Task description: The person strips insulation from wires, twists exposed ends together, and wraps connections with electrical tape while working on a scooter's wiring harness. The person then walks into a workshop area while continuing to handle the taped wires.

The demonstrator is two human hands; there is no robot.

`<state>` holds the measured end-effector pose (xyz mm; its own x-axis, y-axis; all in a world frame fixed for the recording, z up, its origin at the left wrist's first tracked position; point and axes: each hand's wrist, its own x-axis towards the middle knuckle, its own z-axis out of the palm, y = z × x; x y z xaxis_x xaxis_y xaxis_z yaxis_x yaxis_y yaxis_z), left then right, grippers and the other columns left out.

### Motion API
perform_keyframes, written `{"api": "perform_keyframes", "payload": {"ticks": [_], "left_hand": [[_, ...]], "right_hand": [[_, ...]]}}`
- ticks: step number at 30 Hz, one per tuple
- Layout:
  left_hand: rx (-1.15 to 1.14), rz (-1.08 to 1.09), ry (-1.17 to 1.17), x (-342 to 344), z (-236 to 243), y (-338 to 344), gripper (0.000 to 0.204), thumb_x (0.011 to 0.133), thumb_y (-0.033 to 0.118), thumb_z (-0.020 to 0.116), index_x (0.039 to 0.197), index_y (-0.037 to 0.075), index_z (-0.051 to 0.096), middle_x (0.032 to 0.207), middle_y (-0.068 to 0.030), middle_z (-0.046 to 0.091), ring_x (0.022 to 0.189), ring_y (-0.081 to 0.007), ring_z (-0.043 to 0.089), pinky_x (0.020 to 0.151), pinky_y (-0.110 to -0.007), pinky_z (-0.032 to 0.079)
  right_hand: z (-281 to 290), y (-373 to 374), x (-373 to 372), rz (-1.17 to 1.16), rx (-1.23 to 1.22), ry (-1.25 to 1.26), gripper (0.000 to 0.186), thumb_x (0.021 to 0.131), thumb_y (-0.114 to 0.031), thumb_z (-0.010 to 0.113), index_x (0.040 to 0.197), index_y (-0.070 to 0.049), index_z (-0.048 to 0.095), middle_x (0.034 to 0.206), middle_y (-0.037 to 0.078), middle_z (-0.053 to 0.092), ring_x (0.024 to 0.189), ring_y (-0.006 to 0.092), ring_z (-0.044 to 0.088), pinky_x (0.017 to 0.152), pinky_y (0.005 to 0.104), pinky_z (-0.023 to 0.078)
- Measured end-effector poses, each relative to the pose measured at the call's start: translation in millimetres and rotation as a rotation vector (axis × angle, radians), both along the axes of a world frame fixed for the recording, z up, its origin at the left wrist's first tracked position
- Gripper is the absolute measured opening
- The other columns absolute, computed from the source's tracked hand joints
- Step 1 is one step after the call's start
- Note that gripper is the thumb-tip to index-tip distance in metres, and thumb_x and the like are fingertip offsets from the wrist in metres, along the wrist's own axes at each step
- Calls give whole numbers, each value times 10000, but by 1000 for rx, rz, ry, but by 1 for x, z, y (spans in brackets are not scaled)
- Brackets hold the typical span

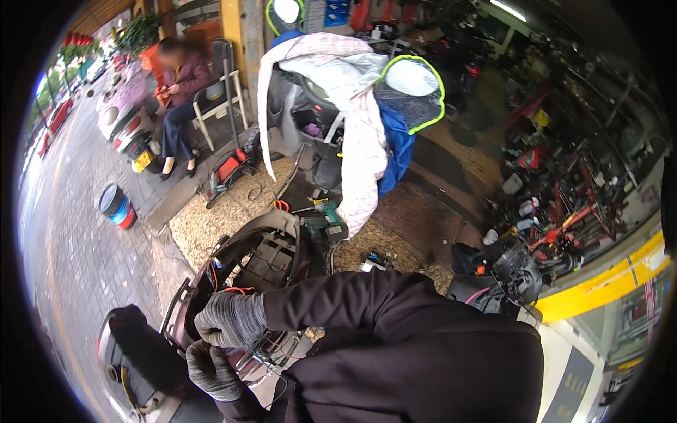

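Scooter body, seat off and open-topped (288, 220): sits just beyond the wearer's hands; dark moulded compartment inside, a red-orange wire (242, 290) at its near end, thin dark wires (271, 349) loose on the near side.

Right hand (231, 321), grey knit glove: at the near left end of the scooter body, fingers curled in. Left hand (213, 371), same glove: just nearer the wearer than the right, fingers bent toward the thumb. The two are close together; cannot tell whether either is clamped on anything, fingertips being hidden. Dark sleeves on both arms.

Against the far right edge of the scooter body: green-and-black power drill (328, 217). Beyond the body: a second scooter draped with a pale pink-and-white cover (363, 166), blue cloth (396, 151) hanging at its right, handlebar mitt (412, 84) edged in bright yellow-green.

Far left of the body: a red-and-black machine (229, 168) on the ground; farther that way, a banded bucket (118, 206), a parked scooter (134, 134) with yellow plate, a seated person (185, 84).

Near left of the body: a dark scooter seat (144, 345). Right of the body, well apart: cluttered heap of parts (564, 204), yellow strip (606, 282) along the nearer side.
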<state>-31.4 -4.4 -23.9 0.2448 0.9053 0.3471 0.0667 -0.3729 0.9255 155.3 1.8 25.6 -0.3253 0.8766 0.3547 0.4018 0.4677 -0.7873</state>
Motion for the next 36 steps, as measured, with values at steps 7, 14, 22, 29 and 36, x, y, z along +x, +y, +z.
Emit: {"api": "perform_keyframes", "payload": {"ticks": [7, 14, 22, 29, 36], "left_hand": [[134, -42, 119, 3, -1, 15, 193, 905, 166, 656, 919, -13, 587, 810, -43, 612, 716, -105, 538, 674, -254, 473], [-25, -174, 127, 4, 14, 27, 142, 895, 123, 612, 915, -13, 578, 768, -42, 572, 686, -105, 508, 624, -256, 446], [-294, -106, -76, -1, 38, 23, 101, 846, 57, 637, 829, 33, 540, 772, -9, 558, 686, -80, 512, 628, -236, 451], [-457, 121, -73, -8, 43, 1, 162, 866, 135, 683, 919, 0, 610, 755, -18, 612, 707, -42, 532, 629, -242, 477], [-383, 296, -63, -16, 47, -21, 162, 884, 146, 676, 937, 10, 608, 760, 4, 604, 709, -66, 543, 645, -244, 471]], "right_hand": [[-3, 8, 7, -12, 86, -42, 76, 747, -131, 630, 697, -92, 589, 644, 125, 593, 637, 339, 614, 563, 400, 472], [11, 16, 25, 22, 158, -22, 66, 793, -146, 613, 776, -84, 596, 686, 127, 616, 689, 343, 640, 603, 416, 495], [25, 60, 14, 377, -7, -65, 102, 842, -143, 625, 858, -43, 610, 730, 127, 639, 688, 282, 653, 641, 372, 512], [30, 84, -1, 625, -154, -44, 57, 812, -48, 637, 855, -19, 613, 727, 133, 628, 673, 253, 634, 636, 350, 504], [17, 94, -28, 800, -205, -39, 75, 807, -64, 650, 864, -20, 626, 737, 136, 636, 666, 233, 636, 632, 336, 507]]}}
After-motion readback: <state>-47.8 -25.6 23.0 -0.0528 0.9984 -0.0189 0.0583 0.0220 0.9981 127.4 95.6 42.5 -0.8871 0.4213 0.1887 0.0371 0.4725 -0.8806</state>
